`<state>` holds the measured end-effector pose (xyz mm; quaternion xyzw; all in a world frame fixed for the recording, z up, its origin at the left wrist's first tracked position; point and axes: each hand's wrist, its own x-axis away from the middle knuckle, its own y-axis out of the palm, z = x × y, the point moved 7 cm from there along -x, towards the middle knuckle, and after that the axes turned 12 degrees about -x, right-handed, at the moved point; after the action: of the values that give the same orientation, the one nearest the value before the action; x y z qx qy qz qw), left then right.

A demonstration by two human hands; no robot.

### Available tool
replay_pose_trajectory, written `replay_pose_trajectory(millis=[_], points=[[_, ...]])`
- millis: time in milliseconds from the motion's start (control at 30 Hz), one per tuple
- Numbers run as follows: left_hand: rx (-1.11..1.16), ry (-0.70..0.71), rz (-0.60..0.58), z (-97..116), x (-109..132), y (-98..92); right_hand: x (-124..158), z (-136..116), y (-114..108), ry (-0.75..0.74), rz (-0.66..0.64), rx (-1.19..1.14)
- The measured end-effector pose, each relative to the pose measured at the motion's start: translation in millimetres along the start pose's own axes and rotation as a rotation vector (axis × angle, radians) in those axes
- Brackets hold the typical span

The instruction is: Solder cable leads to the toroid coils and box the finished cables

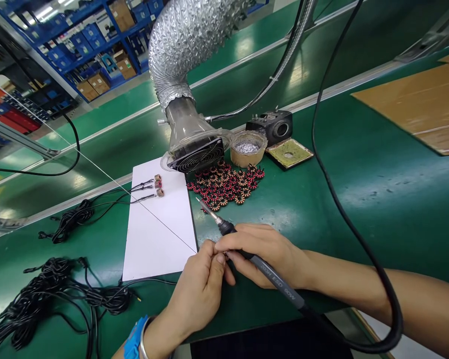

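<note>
My right hand (265,252) is wrapped round a soldering iron (279,284), its metal tip pointing up and left over the table. Close against it, my left hand (204,281) is closed in a pinch. A black cable (153,280) runs from the left into my left hand, and its end is hidden by the fingers. A thin wire (164,224) stretches from the upper left down to the same fingers. Beyond the iron's tip lies a heap of small red and copper wound rings (228,184). Three wound rings with cables (158,184) rest on a white sheet (157,244).
Bundled black cables (52,294) lie at the left. A fume extractor hood (198,144) with a silver duct (187,45) hangs behind the rings. Near it stand a round solder tub (248,149), a yellow sponge tray (290,153) and a black iron stand (273,127). Cardboard (419,104) lies right.
</note>
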<state>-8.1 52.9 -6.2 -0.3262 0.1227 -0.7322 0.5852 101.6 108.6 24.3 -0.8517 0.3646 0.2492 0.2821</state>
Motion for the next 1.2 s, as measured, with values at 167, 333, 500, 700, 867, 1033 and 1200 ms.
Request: replay_pose_trajectory(millis=[167,333,500,700,867,1033,1200], points=[[-0.074,0.017,0.06,3,0,-5.3,2,-3,3,0.002,-0.027,0.051],[-0.105,0.006,0.101,1,-1,-5.9,4,-4,3,0.043,0.018,0.093],[-0.085,-0.013,0.14,-2,-2,-6.0,6,-1,5,0.096,-0.002,0.057],[-0.113,-0.033,0.178,-3,-3,-7.2,3,-3,4,0.133,-0.006,0.035],[-0.069,-0.065,0.18,-4,-3,-8.0,5,-1,6,0.134,0.0,0.036],[0.031,-0.138,0.004,-11,-5,-3.5,13,-4,8,0.023,-0.082,0.131],[0.398,-0.171,-0.105,-15,-11,12.0,17,-6,5,-0.048,-0.123,0.254]])
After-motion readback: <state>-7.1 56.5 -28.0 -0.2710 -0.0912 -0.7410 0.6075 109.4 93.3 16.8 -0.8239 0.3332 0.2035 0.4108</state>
